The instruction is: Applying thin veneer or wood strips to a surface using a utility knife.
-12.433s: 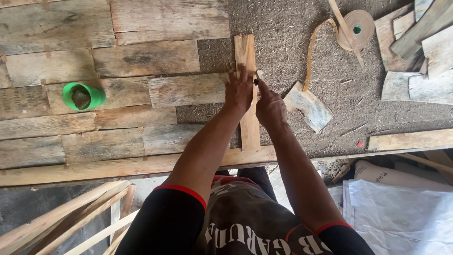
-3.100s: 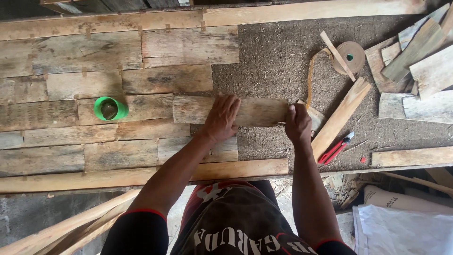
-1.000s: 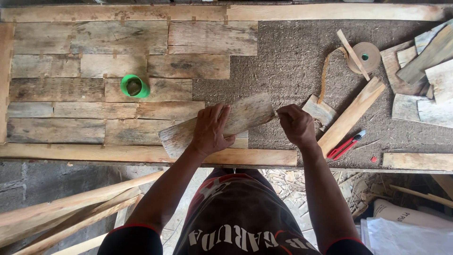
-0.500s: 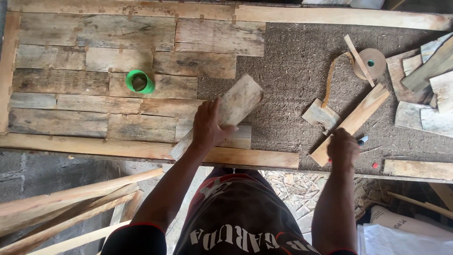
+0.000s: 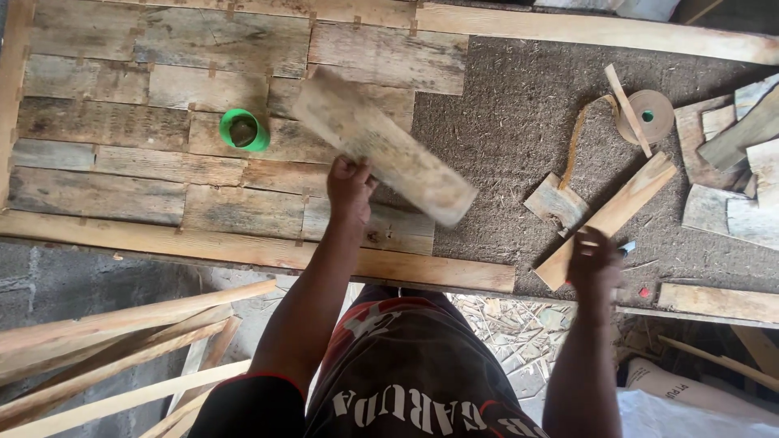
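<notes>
Two bare forearms, no watch, rings or gloves on left hand (image 5: 350, 182) or right hand (image 5: 594, 259). Dark short-sleeved shirt (image 5: 406, 365), black sleeves with thin red trim at cuff, clearest on the left sleeve at 7 o'clock. Chest panel dark brown-black, large pale block lettering across it plus pale graphic shapes with red accents higher up. Fabric looks worn, slightly faded.

Motion-blurred plank (image 5: 381, 146); right hand's (image 5: 595, 261) grasp hidden.

Left hand (image 5: 350, 185) gripping a lifted weathered plank (image 5: 383, 144) above patchwork boards (image 5: 122, 122); right hand (image 5: 595, 261) beside a slat (image 5: 614, 214).
</notes>
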